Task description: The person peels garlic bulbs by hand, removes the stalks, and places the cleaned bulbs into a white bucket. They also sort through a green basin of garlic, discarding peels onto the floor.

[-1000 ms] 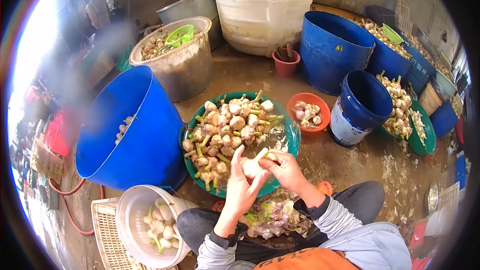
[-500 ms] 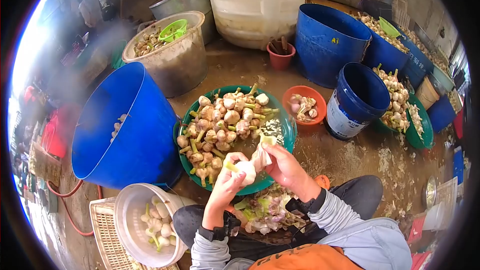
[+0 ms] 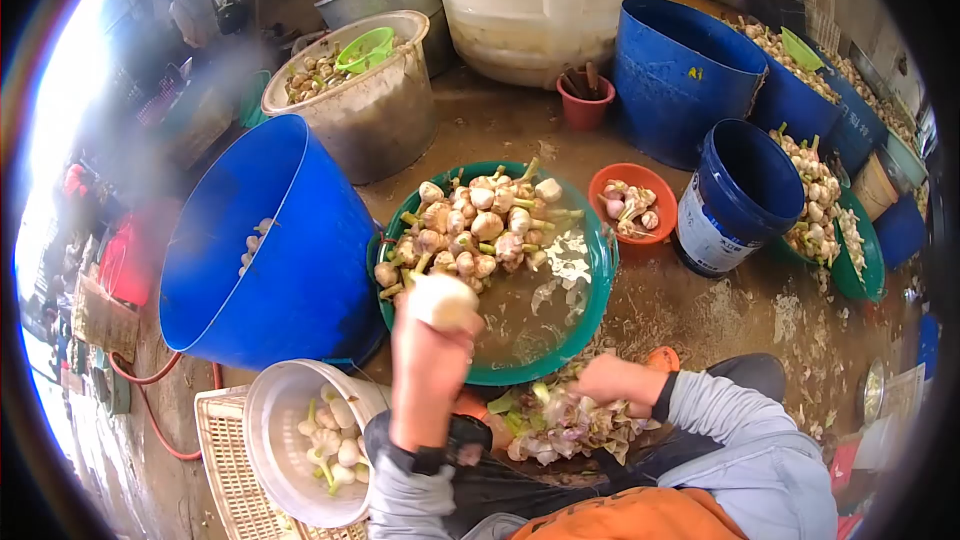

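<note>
Blurred by motion, my left hand holds a pale peeled garlic bulb above the near left edge of the green basin. Unpeeled garlic bulbs with stems are heaped in that basin. My right hand is lower down at the pile of garlic skins between my legs; its fingers point down and are mostly hidden. To the left of my left hand, a white bucket holds peeled garlic bulbs.
A tall blue tub stands left of the basin. Right of it are an orange bowl with garlic and a dark blue bucket. Larger tubs line the back, including a white one. A cream crate lies under the white bucket.
My hands have moved apart. The left has risen with the bulb; the right has moved down from the bulb to the skin pile. The view has shifted slightly.
</note>
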A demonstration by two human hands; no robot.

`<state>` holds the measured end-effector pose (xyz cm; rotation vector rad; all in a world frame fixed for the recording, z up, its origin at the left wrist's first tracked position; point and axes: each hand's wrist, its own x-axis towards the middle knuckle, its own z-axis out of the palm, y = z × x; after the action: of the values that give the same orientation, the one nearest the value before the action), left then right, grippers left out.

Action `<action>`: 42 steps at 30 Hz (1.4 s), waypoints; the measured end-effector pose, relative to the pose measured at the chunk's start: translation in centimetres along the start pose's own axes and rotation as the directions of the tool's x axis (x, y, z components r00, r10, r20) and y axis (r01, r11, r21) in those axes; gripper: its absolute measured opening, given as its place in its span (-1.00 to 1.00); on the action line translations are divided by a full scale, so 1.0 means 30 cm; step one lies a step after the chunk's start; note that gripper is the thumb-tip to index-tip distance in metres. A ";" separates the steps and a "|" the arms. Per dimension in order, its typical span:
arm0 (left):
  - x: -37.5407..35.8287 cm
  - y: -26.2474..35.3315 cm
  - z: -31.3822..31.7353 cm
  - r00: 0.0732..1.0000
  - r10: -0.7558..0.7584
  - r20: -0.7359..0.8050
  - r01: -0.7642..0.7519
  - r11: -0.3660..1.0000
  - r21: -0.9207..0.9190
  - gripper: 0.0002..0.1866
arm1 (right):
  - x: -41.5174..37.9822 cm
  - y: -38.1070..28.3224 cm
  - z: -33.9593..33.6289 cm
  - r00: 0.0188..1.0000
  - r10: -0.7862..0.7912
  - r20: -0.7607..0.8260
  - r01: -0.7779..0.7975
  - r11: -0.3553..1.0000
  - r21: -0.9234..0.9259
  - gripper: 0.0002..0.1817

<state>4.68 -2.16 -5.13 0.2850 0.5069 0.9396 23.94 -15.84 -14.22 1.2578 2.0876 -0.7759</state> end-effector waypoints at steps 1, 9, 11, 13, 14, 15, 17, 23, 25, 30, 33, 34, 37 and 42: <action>0.035 0.111 0.027 0.966 0.154 0.208 -0.142 0.987 -0.069 -0.69 | 0.034 0.023 0.022 0.993 -0.034 -0.113 0.053 0.984 0.173 -0.73; 0.039 -0.038 0.008 0.994 0.057 -0.096 -0.052 0.997 0.055 -0.75 | 0.418 0.359 -0.114 0.531 0.356 -0.769 -0.050 0.919 0.390 -0.63; 0.048 -0.075 -0.034 0.986 -0.003 -0.169 0.015 0.997 0.072 -0.78 | 0.505 0.437 -0.207 0.306 0.406 -0.861 -0.071 0.912 0.405 -0.56; 0.065 -0.085 -0.050 0.980 0.017 -0.198 0.005 0.994 0.112 -0.78 | 0.590 0.454 -0.268 0.437 0.377 -0.817 -0.207 0.926 0.316 -0.58; 0.072 -0.084 -0.049 0.982 0.022 -0.185 0.004 0.990 0.138 -0.78 | 0.617 0.441 -0.273 0.472 0.385 -0.793 -0.241 0.922 0.305 -0.61; 0.076 -0.079 -0.045 0.985 0.027 -0.171 0.002 0.986 0.164 -0.78 | 0.646 0.426 -0.257 0.505 0.394 -0.768 -0.273 0.917 0.291 -0.65; 0.084 -0.079 -0.056 0.986 0.035 -0.165 -0.002 0.980 0.198 -0.78 | 0.677 0.398 -0.183 0.442 0.292 -0.848 -0.286 0.942 0.176 -0.69; 0.087 -0.117 -0.073 0.993 0.028 -0.116 0.011 0.947 0.322 -0.73 | 0.585 0.372 0.090 0.727 0.352 -0.589 -0.183 0.927 0.328 -0.45; 0.090 -0.146 -0.086 0.985 0.077 -0.156 0.004 0.885 0.465 -0.70 | 0.504 0.321 0.033 0.660 0.438 -0.611 0.003 0.811 0.585 -0.34; 0.087 -0.252 -0.128 0.958 -0.255 -0.129 0.285 0.817 0.501 -0.52 | 0.108 0.112 -0.237 0.359 0.138 -0.923 0.420 0.859 0.292 -0.25; 0.067 -0.232 -0.113 0.992 -0.124 -0.009 0.103 0.779 0.619 -0.66 | -0.022 0.066 -0.238 0.490 0.341 -0.802 0.838 0.069 0.541 -0.31; 0.059 -0.246 -0.105 0.997 -0.059 0.048 0.009 0.716 0.698 -0.68 | -0.039 0.065 -0.226 0.502 0.416 -0.758 0.853 -0.093 0.514 -0.42; 0.040 -0.277 -0.084 0.979 0.023 0.204 -0.178 0.594 0.785 -0.64 | 0.037 0.031 -0.185 0.387 0.682 -0.621 0.873 -0.055 0.484 -0.41; 0.002 -0.274 -0.066 0.939 0.104 0.329 -0.339 0.448 0.827 -0.55 | 0.000 -0.050 -0.228 0.262 0.747 -0.611 0.934 -0.038 0.355 -0.33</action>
<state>9.37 -6.73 -10.48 1.4505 0.7221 0.8053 21.38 -11.46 -9.38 3.1144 2.1563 -2.9212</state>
